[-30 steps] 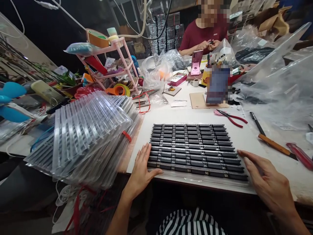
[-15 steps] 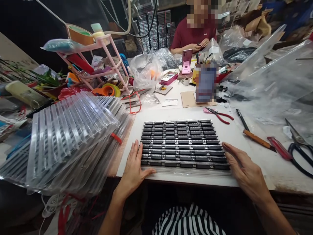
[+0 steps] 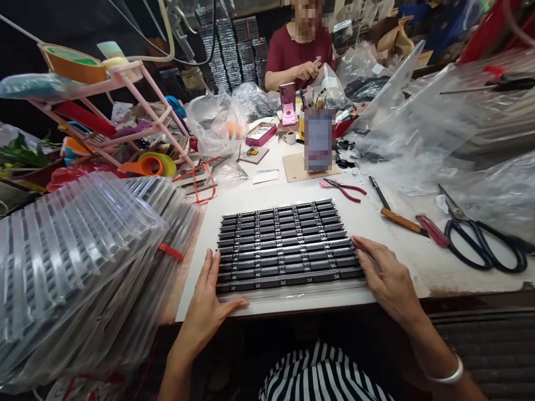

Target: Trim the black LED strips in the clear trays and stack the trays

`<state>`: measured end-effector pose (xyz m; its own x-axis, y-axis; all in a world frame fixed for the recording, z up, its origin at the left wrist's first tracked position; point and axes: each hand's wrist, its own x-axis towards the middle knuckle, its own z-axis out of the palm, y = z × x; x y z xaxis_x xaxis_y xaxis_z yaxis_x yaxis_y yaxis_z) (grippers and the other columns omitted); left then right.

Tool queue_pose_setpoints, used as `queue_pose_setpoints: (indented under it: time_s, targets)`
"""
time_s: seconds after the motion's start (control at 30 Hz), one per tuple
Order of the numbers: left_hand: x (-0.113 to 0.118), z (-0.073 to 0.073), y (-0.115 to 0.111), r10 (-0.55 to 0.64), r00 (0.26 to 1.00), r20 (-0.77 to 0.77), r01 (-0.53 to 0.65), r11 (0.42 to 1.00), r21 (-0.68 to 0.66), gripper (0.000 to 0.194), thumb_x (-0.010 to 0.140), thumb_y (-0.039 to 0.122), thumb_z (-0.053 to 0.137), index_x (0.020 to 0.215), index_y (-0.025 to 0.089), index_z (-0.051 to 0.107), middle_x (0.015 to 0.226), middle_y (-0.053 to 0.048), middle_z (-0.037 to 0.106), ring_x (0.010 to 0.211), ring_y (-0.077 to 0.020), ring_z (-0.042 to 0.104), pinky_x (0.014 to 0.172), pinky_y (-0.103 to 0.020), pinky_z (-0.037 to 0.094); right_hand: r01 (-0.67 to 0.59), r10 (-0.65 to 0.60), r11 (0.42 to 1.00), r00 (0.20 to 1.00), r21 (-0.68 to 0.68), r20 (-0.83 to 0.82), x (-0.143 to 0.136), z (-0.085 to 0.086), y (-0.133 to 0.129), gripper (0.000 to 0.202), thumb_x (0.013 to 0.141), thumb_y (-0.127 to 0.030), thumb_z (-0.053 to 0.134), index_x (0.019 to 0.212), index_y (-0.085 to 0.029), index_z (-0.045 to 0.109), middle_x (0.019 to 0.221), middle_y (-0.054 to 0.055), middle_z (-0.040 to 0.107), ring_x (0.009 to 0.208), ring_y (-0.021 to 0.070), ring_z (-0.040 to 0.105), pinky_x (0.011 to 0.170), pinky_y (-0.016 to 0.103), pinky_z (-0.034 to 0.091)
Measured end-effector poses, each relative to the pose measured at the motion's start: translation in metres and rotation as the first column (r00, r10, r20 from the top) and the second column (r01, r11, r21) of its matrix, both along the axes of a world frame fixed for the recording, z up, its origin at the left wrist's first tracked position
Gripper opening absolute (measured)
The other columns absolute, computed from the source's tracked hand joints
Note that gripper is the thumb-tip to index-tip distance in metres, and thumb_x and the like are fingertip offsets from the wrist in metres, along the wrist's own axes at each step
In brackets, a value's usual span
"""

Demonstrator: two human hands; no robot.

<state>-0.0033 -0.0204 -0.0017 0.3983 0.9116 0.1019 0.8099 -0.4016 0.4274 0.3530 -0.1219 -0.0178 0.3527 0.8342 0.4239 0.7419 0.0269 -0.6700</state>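
Note:
Rows of black, chip-like parts with silvery pins (image 3: 282, 245) lie on the white board before me, apparently in a clear plastic tray (image 3: 292, 294) whose near edge shows. My left hand (image 3: 204, 312) rests against the left end of the rows. Its fingers are stretched out, and the thumb points right along the near edge. Against the right end lies my right hand (image 3: 390, 281), fingers extended and thumb apart from them, touching the near right corner. Neither hand is wrapped round anything.
Clear ribbed plastic trays (image 3: 75, 245) are stacked at the left. Red-handled pliers (image 3: 345, 189), a wooden-handled tool (image 3: 404, 221) and large scissors (image 3: 480, 239) lie at the right. A screen (image 3: 320, 142) stands behind; a person in a maroon shirt (image 3: 278, 58) sits opposite.
The camera view has turned right, so the scene sits further left. Both hands stay at the two ends of the rows. The person opposite has raised their hands slightly.

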Motion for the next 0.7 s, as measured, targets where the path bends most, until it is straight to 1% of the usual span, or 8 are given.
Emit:
queue_pose_setpoints:
  time_s: [0.13, 0.23, 0.33, 0.43, 0.53, 0.63, 0.7]
  targets:
    - [-0.003, -0.001, 0.001, 0.011, 1.000, -0.002, -0.011, 1.000, -0.007, 0.104, 0.072, 0.056, 0.066, 0.150, 0.030, 0.002, 0.158, -0.011, 0.010, 0.142, -0.0313, 0.017, 0.111, -0.053, 0.026, -0.045, 0.046, 0.999, 0.996, -0.023, 0.072, 0.000, 0.003, 0.000, 0.035, 0.097, -0.031, 0.043, 0.130, -0.022, 0.049, 0.121, 0.007, 0.059, 0.113, 0.0216, 0.051, 0.095, 0.040, 0.043]
    - [-0.004, -0.003, 0.003, 0.013, 1.000, -0.010, -0.013, 1.000, 0.002, 0.102, 0.073, 0.057, 0.065, 0.150, 0.030, 0.003, 0.158, -0.010, 0.010, 0.142, -0.0309, 0.017, 0.112, -0.053, 0.025, -0.059, 0.062, 0.998, 0.990, -0.029, 0.129, 0.000, 0.005, 0.001, 0.036, 0.098, -0.032, 0.042, 0.132, -0.021, 0.047, 0.122, 0.008, 0.058, 0.114, 0.0219, 0.050, 0.093, 0.040, 0.043]
    - [-0.004, -0.005, 0.005, 0.008, 1.000, -0.023, -0.008, 1.000, 0.007, 0.101, 0.073, 0.057, 0.065, 0.150, 0.029, 0.005, 0.158, -0.010, 0.010, 0.142, -0.0309, 0.018, 0.112, -0.052, 0.025, -0.084, 0.088, 0.996, 0.982, -0.030, 0.166, 0.001, 0.004, 0.002, 0.037, 0.098, -0.031, 0.041, 0.134, -0.020, 0.044, 0.123, 0.009, 0.057, 0.117, 0.0216, 0.049, 0.093, 0.039, 0.042]
    - [-0.004, -0.004, 0.003, 0.003, 1.000, -0.026, -0.003, 1.000, 0.018, 0.103, 0.073, 0.056, 0.066, 0.150, 0.028, 0.003, 0.158, -0.011, 0.012, 0.142, -0.0307, 0.019, 0.112, -0.052, 0.025, -0.112, 0.119, 0.993, 0.970, -0.045, 0.213, 0.002, 0.001, 0.000, 0.042, 0.098, -0.032, 0.041, 0.139, -0.020, 0.039, 0.129, 0.010, 0.053, 0.121, 0.0226, 0.045, 0.095, 0.040, 0.040]
    - [-0.007, 0.000, -0.007, 0.003, 0.999, -0.035, -0.003, 1.000, 0.009, 0.104, 0.074, 0.054, 0.066, 0.150, 0.029, 0.001, 0.157, -0.011, 0.013, 0.142, -0.0311, 0.019, 0.112, -0.053, 0.025, -0.153, 0.165, 0.986, 0.950, -0.068, 0.263, 0.004, 0.002, -0.010, 0.049, 0.098, -0.037, 0.041, 0.143, -0.020, 0.031, 0.133, 0.010, 0.050, 0.124, 0.0231, 0.042, 0.098, 0.041, 0.037]
    - [-0.012, 0.005, -0.024, 0.000, 0.999, -0.051, -0.001, 1.000, -0.017, 0.105, 0.072, 0.054, 0.067, 0.149, 0.031, -0.001, 0.158, -0.012, 0.010, 0.142, -0.0328, 0.018, 0.110, -0.055, 0.027, -0.207, 0.240, 0.968, 0.924, -0.139, 0.298, 0.006, 0.005, -0.031, 0.058, 0.097, -0.044, 0.042, 0.146, -0.018, 0.027, 0.137, 0.011, 0.046, 0.126, 0.0231, 0.039, 0.099, 0.038, 0.036]
    - [-0.017, 0.007, -0.035, -0.007, 0.998, -0.066, 0.005, 1.000, -0.030, 0.110, 0.069, 0.055, 0.070, 0.149, 0.032, -0.001, 0.158, -0.012, 0.008, 0.141, -0.0346, 0.018, 0.108, -0.057, 0.028, -0.253, 0.304, 0.949, 0.896, -0.189, 0.324, 0.008, 0.007, -0.047, 0.067, 0.094, -0.052, 0.044, 0.147, -0.016, 0.024, 0.140, 0.012, 0.042, 0.128, 0.0244, 0.037, 0.099, 0.038, 0.036]
